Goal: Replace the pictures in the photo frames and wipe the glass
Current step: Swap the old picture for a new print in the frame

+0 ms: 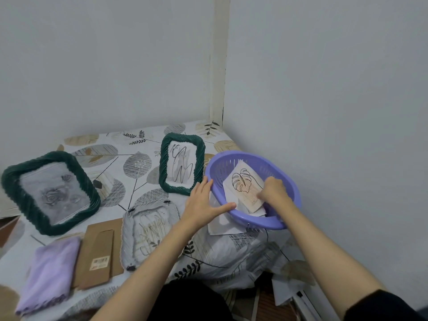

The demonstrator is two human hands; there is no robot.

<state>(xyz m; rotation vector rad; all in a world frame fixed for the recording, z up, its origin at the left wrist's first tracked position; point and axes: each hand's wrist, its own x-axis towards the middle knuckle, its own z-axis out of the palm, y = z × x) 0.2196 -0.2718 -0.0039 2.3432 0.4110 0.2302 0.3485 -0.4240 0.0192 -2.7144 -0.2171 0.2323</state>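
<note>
A purple plastic basket (287, 181) stands at the right on the bed and holds several paper pictures. My right hand (274, 189) reaches into it and pinches the top picture, a leaf line drawing (244, 181). My left hand (205, 202) rests flat on the basket's near rim, fingers spread. A clear frame (148, 230) lies face down in the middle. Two dark green rope-edged frames lie face up: a large one with roses (49, 193) at the left and a smaller one with a scribble drawing (181, 163) behind. A lilac cloth (49, 274) lies at the near left.
A brown cardboard backing with a barcode (98, 253) lies between the cloth and the clear frame. The leaf-patterned bedsheet (129, 144) covers the surface, bunched up in front of the basket. White walls meet in the corner behind. Loose white paper (222, 225) sticks out under the basket.
</note>
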